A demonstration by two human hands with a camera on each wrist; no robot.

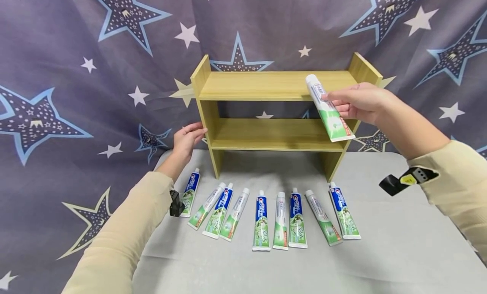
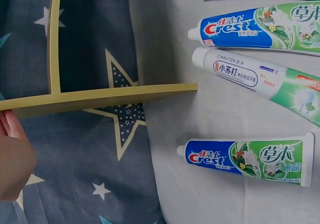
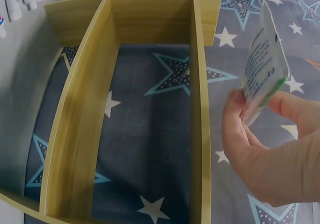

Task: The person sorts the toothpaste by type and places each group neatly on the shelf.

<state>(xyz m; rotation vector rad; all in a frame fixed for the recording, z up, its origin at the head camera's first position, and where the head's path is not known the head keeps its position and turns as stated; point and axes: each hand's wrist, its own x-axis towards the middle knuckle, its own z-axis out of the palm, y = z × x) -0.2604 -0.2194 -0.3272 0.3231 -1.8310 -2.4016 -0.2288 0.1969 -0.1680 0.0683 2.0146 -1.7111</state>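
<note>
Fingers of the left hand (image 1: 187,141) are loosely extended at nine o'clock of the wooden shelf (image 1: 275,134), their tips touching its left side panel (image 1: 207,116). Only the left wrist view makes the word "SODA" legible on one of the nine toothpaste tubes (image 1: 261,221). These lie in a row at six o'clock of the shelf, on the grey tabletop (image 1: 213,268); the leftmost few tip their caps toward one o'clock, the two rightmost toward eleven. At two o'clock of the shelf's middle, the right hand (image 1: 359,100) pinches a white-and-green tube (image 1: 330,112) between thumb and fingers. The head view shows its printed front; the right wrist view alone shows its back, with lines of small dark text. Seen from the head, this tube slants across the fingertips, at nine o'clock of the palm, cap toward eleven, flat end toward five, held in the air.
</note>
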